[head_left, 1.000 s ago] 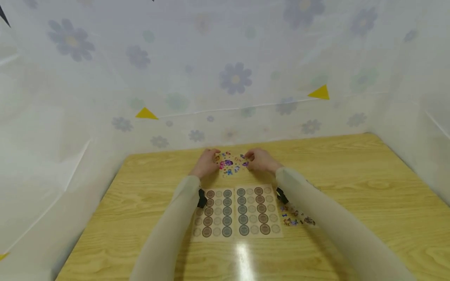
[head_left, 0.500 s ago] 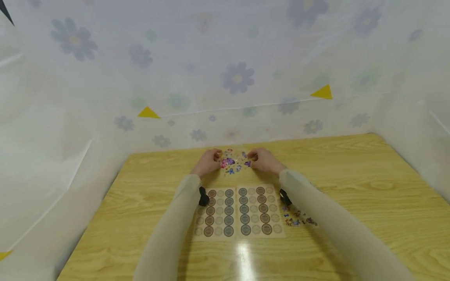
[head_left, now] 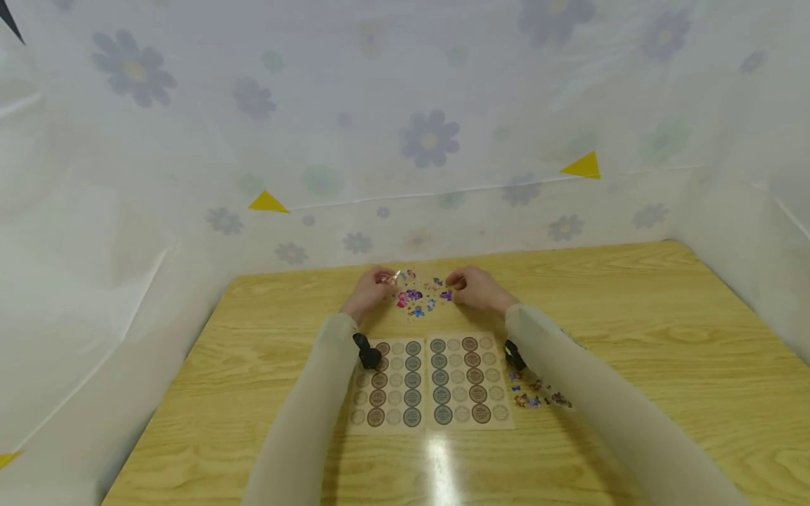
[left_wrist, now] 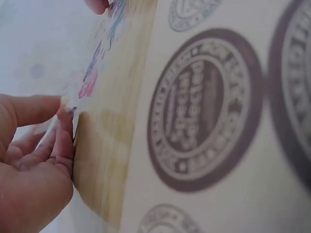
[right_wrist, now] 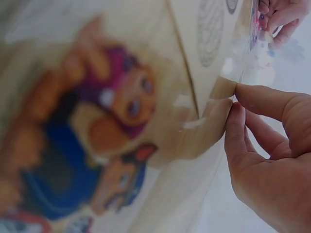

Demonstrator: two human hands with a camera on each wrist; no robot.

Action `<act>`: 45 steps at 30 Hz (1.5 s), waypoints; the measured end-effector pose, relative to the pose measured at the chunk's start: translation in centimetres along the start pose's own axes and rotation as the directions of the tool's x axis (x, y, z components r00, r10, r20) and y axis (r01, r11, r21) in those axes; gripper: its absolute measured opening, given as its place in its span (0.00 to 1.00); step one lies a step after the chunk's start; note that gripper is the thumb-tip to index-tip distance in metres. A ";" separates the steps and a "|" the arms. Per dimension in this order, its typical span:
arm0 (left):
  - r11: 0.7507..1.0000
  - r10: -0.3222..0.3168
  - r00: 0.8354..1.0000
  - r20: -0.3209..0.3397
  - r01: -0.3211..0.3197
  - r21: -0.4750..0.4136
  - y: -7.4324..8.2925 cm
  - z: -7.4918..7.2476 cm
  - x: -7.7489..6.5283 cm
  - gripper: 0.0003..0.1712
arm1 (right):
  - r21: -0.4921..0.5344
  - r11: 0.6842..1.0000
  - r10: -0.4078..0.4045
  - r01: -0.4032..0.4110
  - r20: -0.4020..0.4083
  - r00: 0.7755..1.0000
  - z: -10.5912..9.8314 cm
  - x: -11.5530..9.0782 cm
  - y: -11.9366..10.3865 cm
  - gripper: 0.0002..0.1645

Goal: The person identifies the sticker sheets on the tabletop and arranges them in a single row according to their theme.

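Observation:
Toward the back of the table, a clear sticker sheet [head_left: 414, 295] with small colourful cartoon figures spans the space between both hands. My left hand [head_left: 369, 294] pinches its left edge between thumb and fingertips, where the film bends up and glints. On the opposite side, my right hand [head_left: 477, 289] pinches the right edge; in the right wrist view the thumb and forefinger meet on the thin film. Closer to me lie two paper sheets of round labels, the left label sheet [head_left: 395, 397] and the right label sheet [head_left: 458, 397], side by side.
Under the right forearm lies another clear sheet with cartoon stickers [head_left: 531, 400], partly hidden by the sleeve. Black wrist straps [head_left: 367, 351] hang over the labels. A white flowered curtain [head_left: 354, 154] encloses the wooden table [head_left: 253, 393] at the back and sides.
The sheet's left edge has bent upward at my left fingers and catches light. My right hand keeps its grip at the right edge, shifted slightly rightward in view.

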State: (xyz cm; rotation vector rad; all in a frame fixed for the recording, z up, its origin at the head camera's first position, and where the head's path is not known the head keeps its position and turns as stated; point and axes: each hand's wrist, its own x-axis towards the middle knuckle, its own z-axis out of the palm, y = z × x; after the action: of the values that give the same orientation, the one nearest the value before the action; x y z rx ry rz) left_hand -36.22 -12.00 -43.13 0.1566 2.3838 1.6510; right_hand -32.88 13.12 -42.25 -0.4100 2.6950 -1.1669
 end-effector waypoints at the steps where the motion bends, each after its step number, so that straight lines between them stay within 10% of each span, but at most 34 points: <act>1: 1.000 0.004 1.000 -0.016 -0.004 -0.015 -0.2 0.0 0.0 0.17 | 0.003 1.000 -0.010 0.010 0.000 1.000 0.0 0.0 0.1 0.20; 15: 0.998 0.008 0.996 -0.090 -0.013 -0.059 -0.6 0.5 0.4 0.11 | 0.267 0.964 -0.011 -0.015 0.095 0.995 -0.2 -0.1 1.3 0.14; 45: 0.974 -0.080 0.990 -0.114 0.054 -0.218 -1.1 0.8 0.5 0.15 | 0.219 0.976 -0.024 -0.005 0.131 0.991 -0.4 0.2 1.3 0.19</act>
State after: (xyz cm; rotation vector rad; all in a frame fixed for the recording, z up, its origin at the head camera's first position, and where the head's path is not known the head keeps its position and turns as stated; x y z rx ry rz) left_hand -36.43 -11.58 -44.48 -0.0639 2.2462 1.9210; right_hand -33.39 14.22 -42.92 -0.4494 2.4217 -1.3690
